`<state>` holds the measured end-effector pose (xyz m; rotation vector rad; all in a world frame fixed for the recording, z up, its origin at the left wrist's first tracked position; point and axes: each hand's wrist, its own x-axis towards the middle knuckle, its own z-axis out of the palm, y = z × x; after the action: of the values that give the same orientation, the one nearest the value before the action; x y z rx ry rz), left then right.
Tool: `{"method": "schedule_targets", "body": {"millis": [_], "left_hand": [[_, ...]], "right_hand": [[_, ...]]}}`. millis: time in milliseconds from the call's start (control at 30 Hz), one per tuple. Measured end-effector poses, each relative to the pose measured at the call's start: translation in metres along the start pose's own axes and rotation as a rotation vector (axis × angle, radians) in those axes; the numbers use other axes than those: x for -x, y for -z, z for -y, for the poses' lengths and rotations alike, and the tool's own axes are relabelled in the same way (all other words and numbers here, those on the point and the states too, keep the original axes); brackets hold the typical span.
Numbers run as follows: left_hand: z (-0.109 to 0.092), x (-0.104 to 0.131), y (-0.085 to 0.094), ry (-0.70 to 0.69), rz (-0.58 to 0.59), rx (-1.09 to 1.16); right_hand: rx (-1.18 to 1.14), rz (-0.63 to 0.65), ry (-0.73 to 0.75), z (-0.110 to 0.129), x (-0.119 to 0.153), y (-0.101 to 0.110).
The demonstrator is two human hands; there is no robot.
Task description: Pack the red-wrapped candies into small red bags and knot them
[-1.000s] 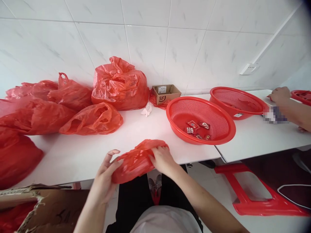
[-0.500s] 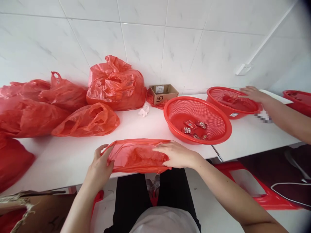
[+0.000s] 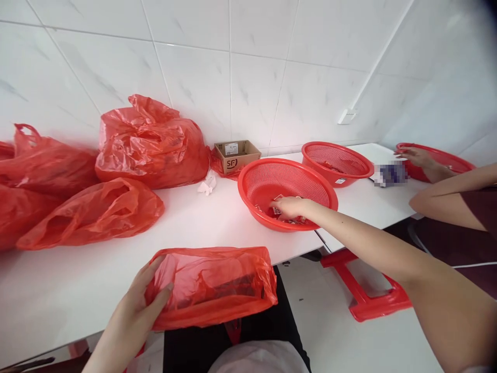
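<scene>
My left hand grips the left rim of a red plastic bag, with the thumb inside and the fingers outside. The bag's mouth gapes toward me at the table's front edge. My right hand reaches down into the nearer red perforated basket, its fingers apart over small red-and-white packets. Part of the packets is hidden under this hand.
Filled red bags stand along the wall on the left. A small cardboard box and crumpled tissue lie behind. Another basket stands to the right. Beyond it, a co-worker's hand is at a further basket. A red stool stands below.
My right hand has let go of the bag's right side and moved into the nearer basket. My left hand still holds the bag. The co-worker's hand has shifted to the further basket; the view has turned right.
</scene>
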<state>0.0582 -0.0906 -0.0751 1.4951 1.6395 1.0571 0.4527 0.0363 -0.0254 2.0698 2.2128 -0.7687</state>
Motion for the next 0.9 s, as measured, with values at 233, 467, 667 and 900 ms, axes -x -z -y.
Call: {"method": "schedule_targets", "body": {"millis": [233, 467, 667, 900], "left_hand": [[-0.003, -0.001, -0.008, 0.140, -0.004, 0.069], [-0.002, -0.007, -0.025, 0.228, 0.002, 0.248], [-0.010, -0.004, -0.044, 0.215, 0.031, 0.355], [-0.017, -0.001, -0.042, 0.145, 0.009, 0.336]], "right_hand": [[-0.039, -0.023, 0.010, -0.005, -0.010, -0.002], [-0.746, -0.123, 0.428, 0.048, 0.024, -0.011], [-0.591, -0.027, 0.542, 0.109, 0.050, -0.067], [-0.341, -0.396, 0.390, 0.080, 0.003, -0.013]]}}
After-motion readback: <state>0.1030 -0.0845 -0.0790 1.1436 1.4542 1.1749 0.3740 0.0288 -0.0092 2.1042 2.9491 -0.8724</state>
